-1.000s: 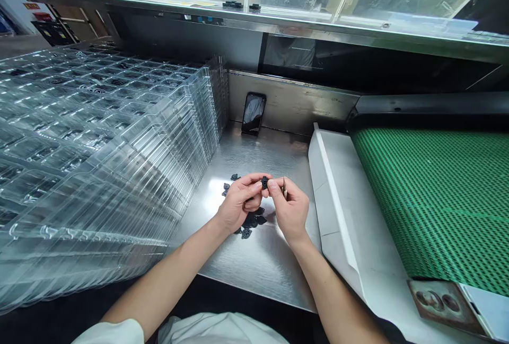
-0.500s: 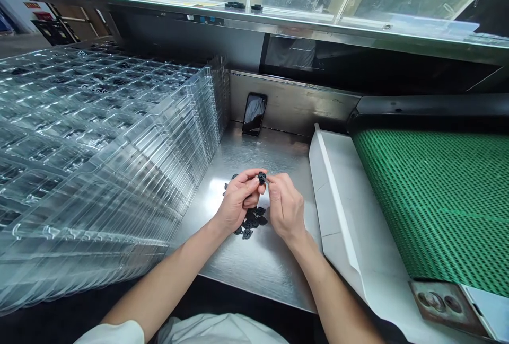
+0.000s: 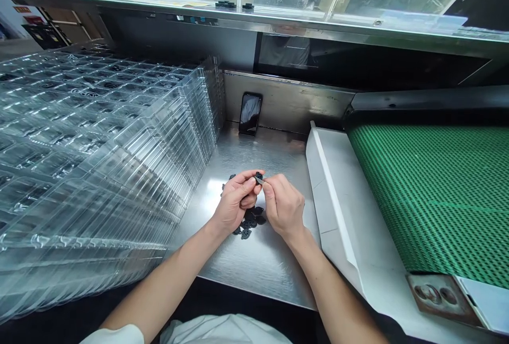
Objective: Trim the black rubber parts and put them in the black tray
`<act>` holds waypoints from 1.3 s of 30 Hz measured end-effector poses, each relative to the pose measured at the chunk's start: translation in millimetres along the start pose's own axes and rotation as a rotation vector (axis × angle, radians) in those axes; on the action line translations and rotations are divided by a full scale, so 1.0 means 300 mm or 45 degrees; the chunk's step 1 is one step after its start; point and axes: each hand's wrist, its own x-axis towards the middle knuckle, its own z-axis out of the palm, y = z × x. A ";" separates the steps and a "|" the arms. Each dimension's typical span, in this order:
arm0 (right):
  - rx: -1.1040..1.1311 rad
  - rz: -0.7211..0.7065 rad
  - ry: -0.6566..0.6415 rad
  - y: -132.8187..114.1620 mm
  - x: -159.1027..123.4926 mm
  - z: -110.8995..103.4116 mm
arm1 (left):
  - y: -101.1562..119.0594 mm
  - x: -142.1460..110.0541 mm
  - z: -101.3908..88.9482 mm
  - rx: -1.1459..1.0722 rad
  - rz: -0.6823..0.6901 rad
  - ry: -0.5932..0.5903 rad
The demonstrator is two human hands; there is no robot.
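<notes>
Left hand (image 3: 237, 201) pinches one small black rubber part (image 3: 259, 176), thumb and fingers closed on it. Right hand (image 3: 283, 207) closed on a small metal blade (image 3: 260, 180), tip at that part. Loose black parts (image 3: 248, 221) below, roughly seven, overlapping, mid steel counter (image 3: 254, 275). Stacked clear plastic trays (image 3: 107, 148) along counter's left edge, cell contents unclear. Phone (image 3: 250, 114) leaning on back wall (image 3: 286, 103).
</notes>
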 end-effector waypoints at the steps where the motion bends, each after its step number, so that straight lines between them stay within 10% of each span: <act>1: -0.004 0.004 0.011 0.001 0.000 0.000 | 0.000 0.000 0.000 -0.004 0.002 -0.007; 39: 0.023 -0.021 0.022 0.000 0.000 -0.003 | -0.005 -0.005 -0.001 -0.030 -0.026 -0.023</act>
